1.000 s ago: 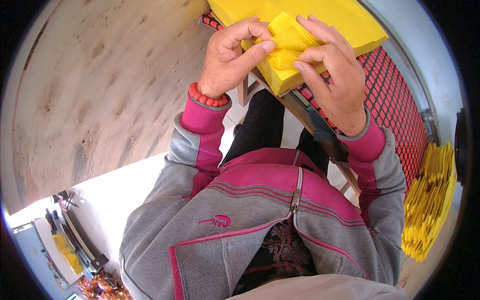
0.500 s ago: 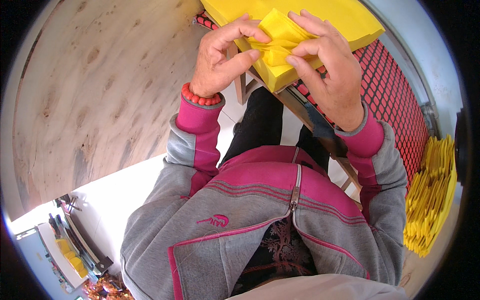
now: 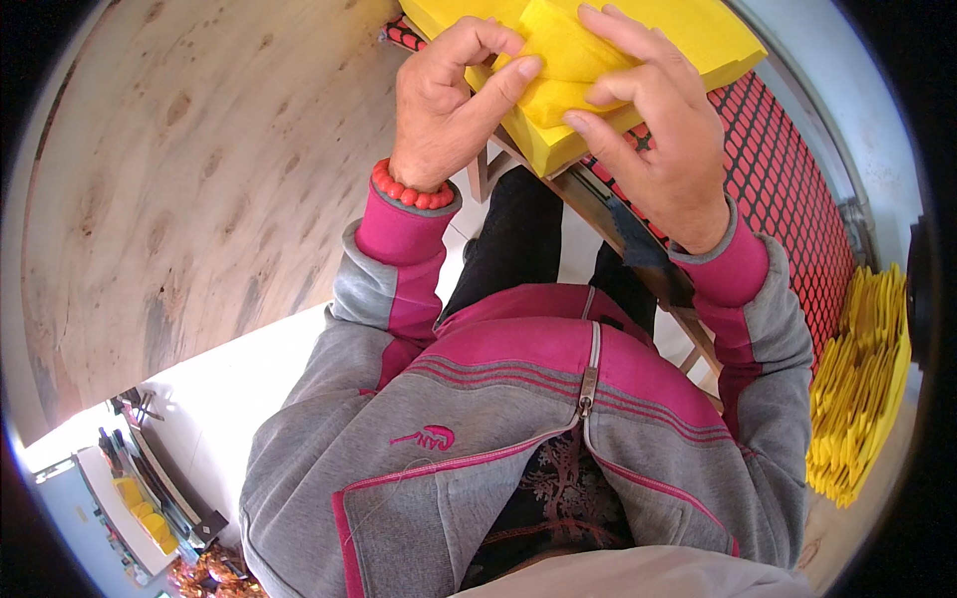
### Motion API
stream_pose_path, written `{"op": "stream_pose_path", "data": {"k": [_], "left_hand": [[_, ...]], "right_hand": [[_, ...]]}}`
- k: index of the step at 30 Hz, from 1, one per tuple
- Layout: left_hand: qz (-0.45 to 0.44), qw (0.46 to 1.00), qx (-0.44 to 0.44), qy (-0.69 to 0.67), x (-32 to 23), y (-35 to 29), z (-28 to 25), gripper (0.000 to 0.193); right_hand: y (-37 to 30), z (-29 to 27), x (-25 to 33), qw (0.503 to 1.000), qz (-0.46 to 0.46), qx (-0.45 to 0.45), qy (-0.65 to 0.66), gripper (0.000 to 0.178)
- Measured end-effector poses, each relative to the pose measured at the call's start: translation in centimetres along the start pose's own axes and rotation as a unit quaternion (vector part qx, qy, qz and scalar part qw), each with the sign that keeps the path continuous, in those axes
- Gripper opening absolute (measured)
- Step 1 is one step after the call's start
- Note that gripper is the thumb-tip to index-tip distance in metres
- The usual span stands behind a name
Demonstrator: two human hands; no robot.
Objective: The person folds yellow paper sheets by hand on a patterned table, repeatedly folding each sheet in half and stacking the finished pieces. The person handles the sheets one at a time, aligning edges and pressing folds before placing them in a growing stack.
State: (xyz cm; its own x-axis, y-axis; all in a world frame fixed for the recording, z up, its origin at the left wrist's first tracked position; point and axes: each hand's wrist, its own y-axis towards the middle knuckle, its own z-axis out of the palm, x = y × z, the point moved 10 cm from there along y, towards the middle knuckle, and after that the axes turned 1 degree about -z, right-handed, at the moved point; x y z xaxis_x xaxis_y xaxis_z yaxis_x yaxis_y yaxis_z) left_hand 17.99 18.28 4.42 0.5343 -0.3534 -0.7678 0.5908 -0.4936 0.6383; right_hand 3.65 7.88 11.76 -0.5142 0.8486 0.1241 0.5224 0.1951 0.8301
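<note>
A folded piece of yellow fabric (image 3: 568, 55) is held between my two hands at the top of the view, with soft creases across it. My left hand (image 3: 449, 105) pinches its left side between thumb and bent index finger; a red bead bracelet circles that wrist. On the right side, my right hand (image 3: 663, 130) curls its thumb and fingers against the fabric's edge. Directly below lies a thick yellow stack of sheets (image 3: 713, 45), its near corner jutting toward me. The fingers partly hide the fabric's edges.
A red and black patterned cover (image 3: 773, 164) lies under the yellow stack. A large wooden board (image 3: 189, 199) fills the left. At the lower right stands a bundle of folded yellow pieces (image 3: 855, 389). A shelf with yellow items (image 3: 145, 508) is at the lower left.
The yellow fabric's bunched folds have opened into a smoother, rounder shape. My left hand has shifted slightly right, its thumb now higher on the fabric; my right hand stays at the right side.
</note>
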Motion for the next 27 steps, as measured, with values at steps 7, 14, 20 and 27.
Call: {"op": "stream_pose_path", "data": {"k": [7,14,20,27], "left_hand": [[0.065,0.997,-0.017,-0.035,0.9,0.0,-0.9,0.015],[0.069,0.991,0.116,0.024,0.2,-0.1,-0.2,0.015],[0.029,0.993,0.09,0.07,0.0,0.0,0.1,0.019],[0.076,0.992,0.082,0.053,-0.4,-0.5,0.7,0.016]], "right_hand": [[0.1,0.8,0.2,0.999,-0.013,0.029,-0.015,0.019],[-0.4,1.1,-0.8,0.998,0.047,0.047,0.006,0.018],[0.4,-1.2,0.2,0.997,0.069,0.008,0.019,0.017],[-8.9,-0.8,4.3,0.951,0.155,0.156,0.217,0.014]]}}
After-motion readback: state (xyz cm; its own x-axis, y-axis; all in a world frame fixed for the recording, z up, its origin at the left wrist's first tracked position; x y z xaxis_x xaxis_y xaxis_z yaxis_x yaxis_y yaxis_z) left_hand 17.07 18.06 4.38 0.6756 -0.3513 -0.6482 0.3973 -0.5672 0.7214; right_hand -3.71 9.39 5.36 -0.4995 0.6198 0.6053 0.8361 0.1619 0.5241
